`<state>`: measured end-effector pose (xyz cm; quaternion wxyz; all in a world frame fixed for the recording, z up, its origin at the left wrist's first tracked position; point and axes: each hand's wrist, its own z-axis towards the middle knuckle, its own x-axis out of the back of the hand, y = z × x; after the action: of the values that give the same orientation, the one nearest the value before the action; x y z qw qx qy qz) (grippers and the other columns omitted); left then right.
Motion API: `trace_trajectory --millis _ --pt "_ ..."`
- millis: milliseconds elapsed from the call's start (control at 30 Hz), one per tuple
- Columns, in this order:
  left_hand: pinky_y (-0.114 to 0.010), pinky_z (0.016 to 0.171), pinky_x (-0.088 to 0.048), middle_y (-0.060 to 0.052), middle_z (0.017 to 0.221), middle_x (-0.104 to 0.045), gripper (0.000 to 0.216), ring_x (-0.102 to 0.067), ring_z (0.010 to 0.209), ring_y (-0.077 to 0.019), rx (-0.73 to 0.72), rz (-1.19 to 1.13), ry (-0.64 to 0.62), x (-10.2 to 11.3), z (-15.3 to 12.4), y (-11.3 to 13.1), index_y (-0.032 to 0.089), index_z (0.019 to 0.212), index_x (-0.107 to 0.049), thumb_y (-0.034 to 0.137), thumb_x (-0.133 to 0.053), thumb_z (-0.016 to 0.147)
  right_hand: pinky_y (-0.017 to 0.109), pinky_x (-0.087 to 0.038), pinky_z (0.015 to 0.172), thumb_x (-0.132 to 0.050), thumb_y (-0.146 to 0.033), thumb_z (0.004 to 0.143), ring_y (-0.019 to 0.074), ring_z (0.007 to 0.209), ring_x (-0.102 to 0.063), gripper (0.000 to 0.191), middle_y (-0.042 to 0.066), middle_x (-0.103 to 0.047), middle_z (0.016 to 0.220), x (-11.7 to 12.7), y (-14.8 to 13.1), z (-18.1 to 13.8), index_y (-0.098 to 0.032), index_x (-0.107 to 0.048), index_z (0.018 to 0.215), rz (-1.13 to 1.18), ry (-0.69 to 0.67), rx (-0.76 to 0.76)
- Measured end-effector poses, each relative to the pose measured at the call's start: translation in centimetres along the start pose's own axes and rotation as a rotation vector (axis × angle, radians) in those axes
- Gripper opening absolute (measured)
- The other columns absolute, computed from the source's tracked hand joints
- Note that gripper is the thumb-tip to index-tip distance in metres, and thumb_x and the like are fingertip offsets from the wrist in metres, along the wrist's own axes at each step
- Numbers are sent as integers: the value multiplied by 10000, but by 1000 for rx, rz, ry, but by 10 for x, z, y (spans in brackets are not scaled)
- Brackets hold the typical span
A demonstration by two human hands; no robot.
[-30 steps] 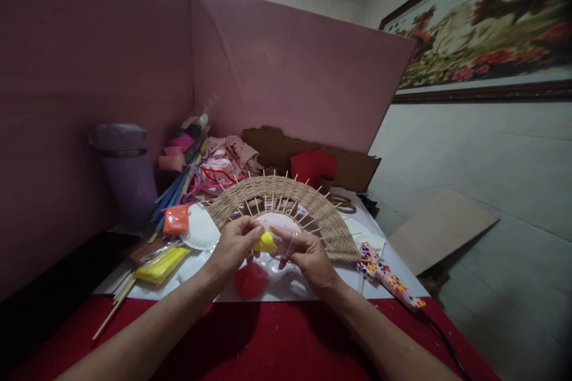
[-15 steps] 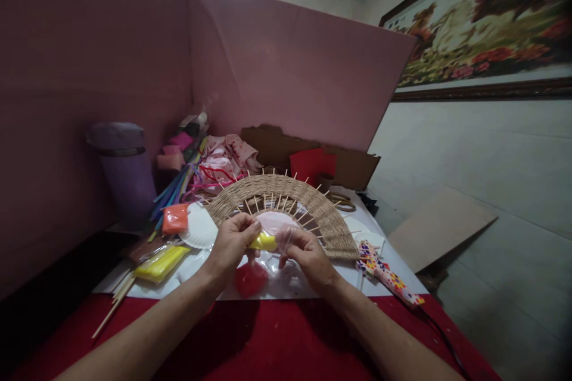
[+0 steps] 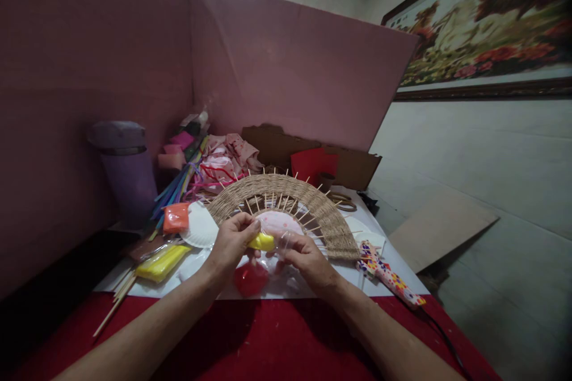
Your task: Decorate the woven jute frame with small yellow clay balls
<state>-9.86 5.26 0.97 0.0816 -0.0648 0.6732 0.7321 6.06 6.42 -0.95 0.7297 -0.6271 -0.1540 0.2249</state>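
My left hand (image 3: 232, 244) pinches a small yellow lump of clay (image 3: 263, 242) at its left end. My right hand (image 3: 308, 259) is closed on a clear plastic wrapper (image 3: 286, 239) that sits around the lump's right side. Both hands hover just in front of a half-round woven straw piece (image 3: 286, 196) with wooden sticks poking out of it. A pink disc (image 3: 279, 223) lies at the centre of the weave. A red lump in clear plastic (image 3: 250, 280) rests on the white sheet below my hands.
A white paper plate (image 3: 201, 226), an orange pack (image 3: 176, 217) and a yellow pack (image 3: 161, 263) lie at the left, with wooden sticks (image 3: 114, 303). A purple lidded container (image 3: 125, 166) stands further left. A patterned tube (image 3: 388, 277) lies at the right. Pink boards wall the back.
My right hand has shifted slightly down and its fingers have drawn the clear wrapper lower off the yellow lump. My left hand keeps its pinch in the same place.
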Motion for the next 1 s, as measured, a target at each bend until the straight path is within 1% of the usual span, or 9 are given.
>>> trace_trajectory --millis 133,333,400,500,600,733,800,900,1000 --pt "-199 320 -416 44 540 -559 291 -526 355 -94 -27 23 -11 -2 -2 0 166 678 -471 402 -641 687 199 -463 497 -556 -127 632 75 521 -533 355 -4 -661 723 2 2 1 -195 -725 937 87 43 -1" --pt "-217 330 -433 39 546 -575 295 -549 369 -114 -40 49 -34 -2 -3 1 175 688 -461 420 -626 695 216 -486 572 -457 -68 603 88 597 -567 602 4 -675 844 2 3 1 -233 -616 1160 135 -72 -62" --pt "-212 324 -424 42 544 -572 291 -549 365 -115 -44 60 -23 -2 -4 1 176 689 -460 419 -620 697 210 -483 571 -442 -63 595 91 618 -566 573 7 -666 855 2 2 1 -220 -645 1107 105 -66 -47" --pt "-193 319 -402 48 536 -557 282 -550 368 -111 -81 81 1 -3 -4 1 172 672 -465 410 -615 702 205 -490 567 -440 -65 588 91 633 -551 459 0 -638 830 2 0 0 -203 -697 943 89 -17 -12" --pt "-193 325 -407 52 527 -549 279 -549 366 -108 -96 79 28 -5 -4 1 169 655 -470 401 -621 695 218 -502 574 -442 -81 629 90 614 -551 372 -13 -612 788 1 0 1 -205 -674 892 92 20 12" --pt "-204 304 -413 60 524 -548 287 -538 344 -110 -78 49 99 -3 -1 -1 167 661 -480 401 -645 658 244 -514 598 -514 -187 763 95 617 -568 195 6 -616 847 -1 -2 2 -182 -645 908 4 -15 56" --pt "-205 301 -415 62 507 -541 280 -533 342 -108 -89 42 117 -1 1 -2 167 660 -479 396 -641 660 251 -519 608 -566 -293 796 111 669 -569 204 24 -616 876 -2 -4 1 -174 -658 934 -37 -62 97" --pt "-208 303 -417 59 491 -541 272 -523 332 -107 -88 54 101 2 2 -3 169 660 -474 389 -633 674 234 -501 571 -627 -395 770 101 638 -558 280 23 -612 851 -1 -6 0 -183 -692 941 -87 -67 99" --pt "-214 295 -411 54 476 -549 281 -523 316 -119 -57 69 66 1 1 -3 177 665 -456 402 -623 684 216 -476 529 -674 -416 726 88 589 -537 290 17 -612 793 0 -6 0 -189 -721 901 -118 -21 88"
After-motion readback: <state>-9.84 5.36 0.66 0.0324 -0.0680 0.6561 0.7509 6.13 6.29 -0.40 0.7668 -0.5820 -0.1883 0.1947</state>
